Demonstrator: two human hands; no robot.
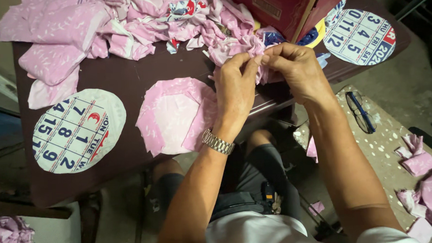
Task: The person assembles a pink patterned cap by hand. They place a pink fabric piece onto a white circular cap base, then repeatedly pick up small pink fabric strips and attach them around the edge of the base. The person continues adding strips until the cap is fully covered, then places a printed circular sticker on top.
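1. Your left hand (235, 86) and right hand (295, 67) meet above the far edge of the dark brown table (126, 77), fingertips together at about 12 o'clock from your wrists.
2. Both hands pinch the same bunched scrap of pink patterned fabric (244, 47); thumbs and forefingers are closed tight on it, the cloth gathered into folds between them.
3. That scrap joins the heap of pink fabric pieces (124, 18) spread along the table's far side, from 10 to 12 o'clock of your hands.
4. A metal wristwatch (218, 142) sits on your left wrist.
5. At 7 o'clock of your left hand lies a fabric-covered round piece (174, 116), pink edges folded inward over it.
6. At 9 o'clock, well apart from the hands, lies a round card cut from a calendar sheet (78, 130); a second such card (360, 35) lies at 2 o'clock of your right hand.
7. A red cardboard box (283, 4) stands at 12 o'clock, just beyond your fingers.
8. Blue-framed glasses (360, 111) rest on the speckled surface at 4 o'clock, with more pink scraps (422, 175) further right.
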